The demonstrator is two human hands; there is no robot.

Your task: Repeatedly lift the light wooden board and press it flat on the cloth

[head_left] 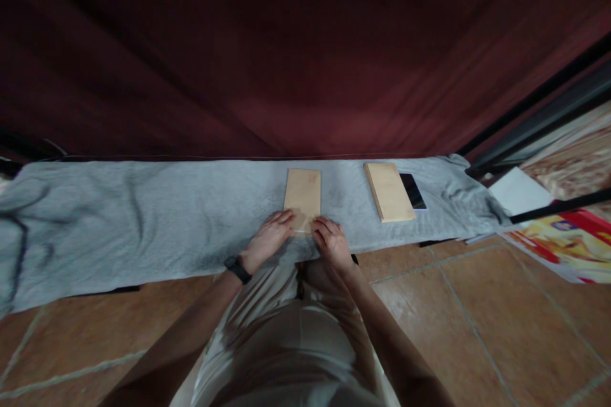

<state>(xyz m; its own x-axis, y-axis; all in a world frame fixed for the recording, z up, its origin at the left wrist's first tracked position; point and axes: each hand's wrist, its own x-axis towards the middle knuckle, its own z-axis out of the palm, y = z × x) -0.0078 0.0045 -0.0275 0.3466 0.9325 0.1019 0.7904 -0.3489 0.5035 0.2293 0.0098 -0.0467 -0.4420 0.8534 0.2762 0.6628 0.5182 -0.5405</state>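
A brown paper envelope (302,194) lies flat on the grey cloth in front of me, with a small reddish printed mark in its upper right corner. My left hand (272,233) grips its lower left edge, fingers bent and a dark watch on the wrist. At the lower right corner, my right hand (331,238) has its fingers curled onto the paper. A pale strip runs across the envelope's near end between both hands. The thumbs are partly hidden. To the right rests a stack of similar brown envelopes (390,192), untouched by either hand.
A dark phone (413,191) lies right beside the stack. The grey cloth (143,216) covers a long narrow surface, with a dark red curtain (305,63) behind it. Tiled floor (443,311) shows in front. A red and yellow printed package (568,241) stands at the far right.
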